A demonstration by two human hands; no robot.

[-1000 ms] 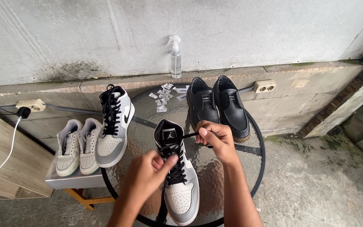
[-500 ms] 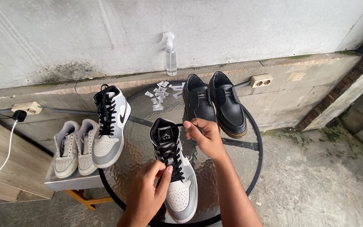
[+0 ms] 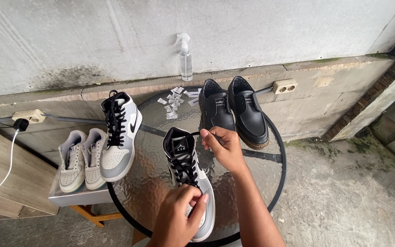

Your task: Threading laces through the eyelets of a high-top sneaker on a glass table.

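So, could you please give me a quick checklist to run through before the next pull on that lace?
1. Right hand pinching the black lace end near the collar: ok.
2. Left hand on the lower laces: ok.
3. Grey and white sneaker fully on the glass table: ok.
4. Lace free of knots: cannot tell.
5. Black leather shoes clear of the right hand: ok.
6. Lace through every eyelet: cannot tell.

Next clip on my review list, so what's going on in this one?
A person is working on the black laces of a grey and white sneaker on a round glass table. The right hand holds a lace end up near the collar; the left hand pinches the laces lower down. The matching sneaker and a pair of black shoes sit nearby, with a spray bottle on the ledge.
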